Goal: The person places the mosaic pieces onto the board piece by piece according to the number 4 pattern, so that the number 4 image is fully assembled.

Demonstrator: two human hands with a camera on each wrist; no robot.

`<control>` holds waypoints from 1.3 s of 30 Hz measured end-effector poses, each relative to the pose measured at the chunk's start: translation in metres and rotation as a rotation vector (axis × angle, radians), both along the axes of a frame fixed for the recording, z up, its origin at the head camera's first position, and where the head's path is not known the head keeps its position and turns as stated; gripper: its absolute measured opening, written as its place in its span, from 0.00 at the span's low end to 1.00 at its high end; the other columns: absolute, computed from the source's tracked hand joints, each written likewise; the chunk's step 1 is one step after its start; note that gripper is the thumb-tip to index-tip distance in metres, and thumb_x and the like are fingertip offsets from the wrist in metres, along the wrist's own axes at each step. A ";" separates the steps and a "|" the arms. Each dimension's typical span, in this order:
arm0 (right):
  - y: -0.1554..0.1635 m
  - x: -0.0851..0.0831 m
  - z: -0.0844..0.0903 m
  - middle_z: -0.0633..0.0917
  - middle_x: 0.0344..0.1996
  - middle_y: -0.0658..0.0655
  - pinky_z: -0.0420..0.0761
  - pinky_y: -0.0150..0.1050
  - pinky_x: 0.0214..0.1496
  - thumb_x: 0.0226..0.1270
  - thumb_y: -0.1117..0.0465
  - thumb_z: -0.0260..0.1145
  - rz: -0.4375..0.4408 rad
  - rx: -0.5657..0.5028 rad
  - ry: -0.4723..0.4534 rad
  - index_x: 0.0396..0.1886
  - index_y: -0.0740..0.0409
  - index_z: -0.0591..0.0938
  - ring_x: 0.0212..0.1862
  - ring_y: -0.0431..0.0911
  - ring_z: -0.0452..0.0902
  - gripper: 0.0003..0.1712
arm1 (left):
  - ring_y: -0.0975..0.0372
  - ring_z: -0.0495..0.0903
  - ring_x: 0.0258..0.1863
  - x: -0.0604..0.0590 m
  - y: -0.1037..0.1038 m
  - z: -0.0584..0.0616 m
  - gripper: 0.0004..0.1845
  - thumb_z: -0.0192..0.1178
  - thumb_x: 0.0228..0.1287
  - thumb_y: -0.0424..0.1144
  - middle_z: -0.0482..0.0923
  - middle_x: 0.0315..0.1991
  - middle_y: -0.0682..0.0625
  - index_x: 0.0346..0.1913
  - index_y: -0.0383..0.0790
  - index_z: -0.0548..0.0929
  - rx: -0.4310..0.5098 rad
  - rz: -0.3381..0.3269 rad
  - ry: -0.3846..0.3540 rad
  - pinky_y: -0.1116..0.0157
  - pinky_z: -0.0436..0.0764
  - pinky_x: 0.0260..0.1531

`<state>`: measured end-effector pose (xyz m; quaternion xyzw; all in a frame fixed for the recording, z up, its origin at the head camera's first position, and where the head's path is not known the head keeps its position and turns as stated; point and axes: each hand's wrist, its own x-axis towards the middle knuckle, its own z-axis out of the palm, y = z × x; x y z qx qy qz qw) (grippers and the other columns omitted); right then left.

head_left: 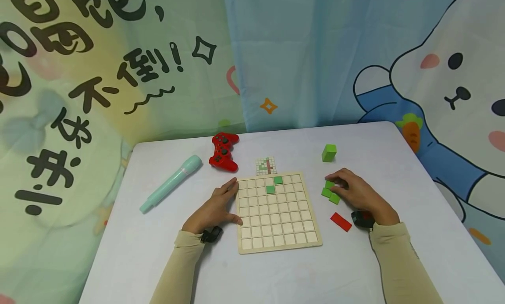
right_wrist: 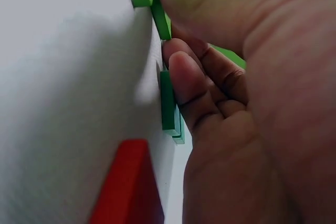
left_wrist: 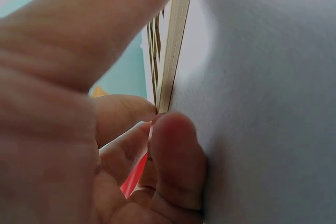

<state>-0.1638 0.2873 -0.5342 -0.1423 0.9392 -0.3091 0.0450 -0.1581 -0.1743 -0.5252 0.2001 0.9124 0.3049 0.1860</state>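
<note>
L hand (head_left: 216,209), fingers relaxed, touches the left edge of grid board (head_left: 281,218), approx. midway btw. table's (head_left: 276,277) side edges. R hand (head_left: 358,193), fingers bent, touches green blocks (head_left: 334,199) twd. right edge; whether grasping, cannot tell.

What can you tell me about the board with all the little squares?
The board is flat and pale and looks wooden, with thin lines dividing its cream squares. Two green squares sit on it, diagonal to each other near the far edge. It lies slightly turned on the white table, and the left hand touches its left edge.
</note>
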 end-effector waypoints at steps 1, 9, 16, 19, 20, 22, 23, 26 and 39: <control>0.000 0.000 0.000 0.84 0.57 0.61 0.81 0.36 0.57 0.73 0.65 0.72 0.000 0.002 0.001 0.64 0.59 0.83 0.54 0.52 0.81 0.21 | 0.48 0.63 0.76 0.000 0.000 0.000 0.65 0.85 0.48 0.50 0.45 0.90 0.51 0.86 0.40 0.56 -0.003 0.000 0.003 0.49 0.73 0.75; -0.001 -0.002 0.001 0.84 0.59 0.61 0.80 0.37 0.56 0.73 0.68 0.70 0.004 -0.008 -0.006 0.64 0.58 0.83 0.51 0.50 0.78 0.21 | 0.47 0.63 0.77 -0.002 -0.001 0.002 0.66 0.85 0.49 0.50 0.44 0.90 0.51 0.86 0.41 0.55 -0.008 0.000 0.004 0.50 0.73 0.76; -0.003 -0.006 0.002 0.81 0.62 0.63 0.81 0.41 0.61 0.73 0.69 0.70 0.021 0.018 -0.027 0.68 0.60 0.80 0.55 0.52 0.78 0.25 | 0.48 0.63 0.77 -0.004 -0.003 0.003 0.66 0.84 0.49 0.51 0.44 0.90 0.51 0.86 0.42 0.54 -0.008 0.001 0.005 0.49 0.73 0.75; -0.005 -0.006 0.004 0.81 0.62 0.64 0.82 0.46 0.62 0.73 0.69 0.70 0.022 0.025 -0.033 0.67 0.62 0.79 0.57 0.53 0.78 0.24 | 0.47 0.62 0.77 -0.004 -0.004 0.004 0.66 0.84 0.49 0.51 0.44 0.90 0.52 0.86 0.42 0.54 -0.009 0.002 0.002 0.49 0.73 0.76; -0.006 -0.006 0.004 0.81 0.62 0.64 0.82 0.46 0.62 0.73 0.69 0.70 0.019 0.025 -0.034 0.66 0.62 0.80 0.56 0.53 0.79 0.23 | 0.47 0.62 0.77 -0.004 -0.004 0.004 0.66 0.84 0.49 0.51 0.44 0.90 0.52 0.86 0.42 0.54 -0.009 0.002 0.003 0.49 0.73 0.76; -0.007 -0.006 0.005 0.81 0.60 0.63 0.82 0.43 0.60 0.73 0.68 0.70 0.011 0.027 -0.029 0.64 0.62 0.81 0.55 0.53 0.78 0.21 | 0.47 0.62 0.77 -0.004 -0.004 0.004 0.66 0.84 0.49 0.50 0.44 0.90 0.51 0.86 0.42 0.54 -0.007 0.001 0.003 0.49 0.73 0.76; -0.008 -0.006 0.005 0.82 0.60 0.63 0.81 0.42 0.59 0.73 0.68 0.70 0.006 0.026 -0.027 0.63 0.62 0.81 0.54 0.52 0.78 0.20 | 0.47 0.62 0.78 -0.004 -0.004 0.004 0.66 0.85 0.49 0.50 0.44 0.90 0.51 0.86 0.42 0.54 -0.005 0.001 0.001 0.49 0.73 0.76; -0.009 -0.006 0.004 0.82 0.58 0.63 0.81 0.42 0.57 0.73 0.68 0.70 -0.004 0.022 -0.025 0.61 0.62 0.82 0.53 0.52 0.78 0.19 | 0.47 0.62 0.78 -0.003 -0.004 0.003 0.66 0.84 0.49 0.51 0.44 0.90 0.51 0.86 0.41 0.54 0.001 0.003 0.004 0.49 0.73 0.75; -0.019 0.001 0.024 0.80 0.58 0.61 0.81 0.37 0.55 0.75 0.68 0.66 0.008 -0.017 -0.046 0.61 0.60 0.83 0.54 0.52 0.77 0.17 | 0.46 0.61 0.79 -0.001 -0.001 -0.001 0.65 0.85 0.49 0.49 0.44 0.90 0.49 0.86 0.39 0.55 0.023 -0.009 -0.006 0.48 0.71 0.77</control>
